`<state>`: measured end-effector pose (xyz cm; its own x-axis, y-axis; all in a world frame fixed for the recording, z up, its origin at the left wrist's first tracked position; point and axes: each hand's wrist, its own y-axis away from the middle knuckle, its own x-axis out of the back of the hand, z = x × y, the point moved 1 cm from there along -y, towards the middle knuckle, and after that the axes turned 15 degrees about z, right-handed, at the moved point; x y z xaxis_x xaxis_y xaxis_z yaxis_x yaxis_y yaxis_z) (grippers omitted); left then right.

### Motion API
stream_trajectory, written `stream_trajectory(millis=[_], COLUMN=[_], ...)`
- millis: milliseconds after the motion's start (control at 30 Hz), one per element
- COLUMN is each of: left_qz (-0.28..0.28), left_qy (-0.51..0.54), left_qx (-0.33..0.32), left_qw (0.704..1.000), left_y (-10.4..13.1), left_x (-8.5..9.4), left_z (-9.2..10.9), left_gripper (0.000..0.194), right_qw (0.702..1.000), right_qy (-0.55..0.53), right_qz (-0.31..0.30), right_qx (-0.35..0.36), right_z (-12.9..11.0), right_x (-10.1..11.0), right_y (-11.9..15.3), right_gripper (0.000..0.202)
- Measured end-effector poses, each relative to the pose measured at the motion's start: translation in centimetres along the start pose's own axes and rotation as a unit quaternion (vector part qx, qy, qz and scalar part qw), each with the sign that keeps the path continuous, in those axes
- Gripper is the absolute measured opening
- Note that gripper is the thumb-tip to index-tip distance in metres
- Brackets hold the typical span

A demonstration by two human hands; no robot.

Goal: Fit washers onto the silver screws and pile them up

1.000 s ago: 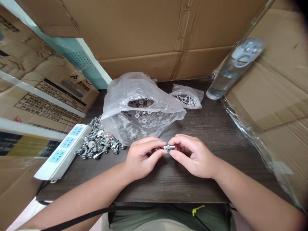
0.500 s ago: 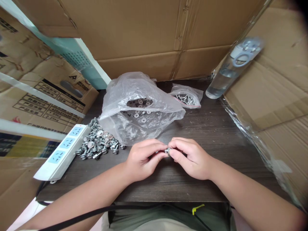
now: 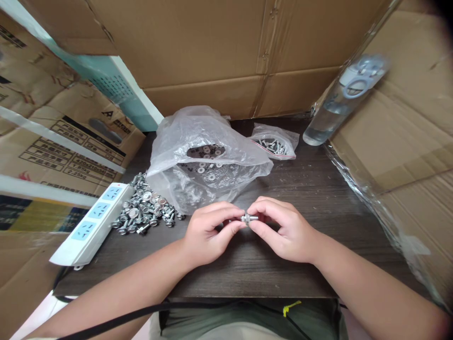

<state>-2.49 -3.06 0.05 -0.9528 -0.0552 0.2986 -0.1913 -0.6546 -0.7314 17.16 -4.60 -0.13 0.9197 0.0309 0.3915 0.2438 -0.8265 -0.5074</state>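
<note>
A small silver bolt with a washer on it lies level between both hands over the dark wooden table. My left hand pinches its left end with thumb and forefinger. My right hand pinches the right end. Behind the hands sits a clear plastic bag holding washers. To the left is a pile of assembled bolts.
A white power strip lies at the table's left edge. A smaller bag of bolts and a clear water bottle are at the back right. Cardboard boxes wall in the table on three sides.
Half a second ago the fingers had closed over the bolt and hid most of it; now they have drawn apart slightly and the bolt shows again, as one second ago.
</note>
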Motion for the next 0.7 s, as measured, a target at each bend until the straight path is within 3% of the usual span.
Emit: stream_trajectory(millis=[200,467,700], left_qz=[-0.012,-0.025,-0.005], left_qy=[0.002,-0.002,-0.007], left_qx=[-0.008,-0.044,-0.004], left_qw=[1.000,0.999,1.000], left_y=[-0.01,0.20,-0.03], left_x=[-0.09,-0.01,0.05], left_z=[0.14,0.11,0.12], left_gripper=[0.012,0.018,0.015], right_qw=[0.999,1.000,1.000], right_qy=[0.020,-0.008,0.002], right_qz=[0.003,-0.023,-0.005], right_qx=[0.039,-0.012,-0.004], right_z=[0.09,-0.13,-0.09], right_x=[-0.21,-0.33,0.18], right_y=[0.27,-0.02,0.01], right_gripper=[0.007,0.019,0.012])
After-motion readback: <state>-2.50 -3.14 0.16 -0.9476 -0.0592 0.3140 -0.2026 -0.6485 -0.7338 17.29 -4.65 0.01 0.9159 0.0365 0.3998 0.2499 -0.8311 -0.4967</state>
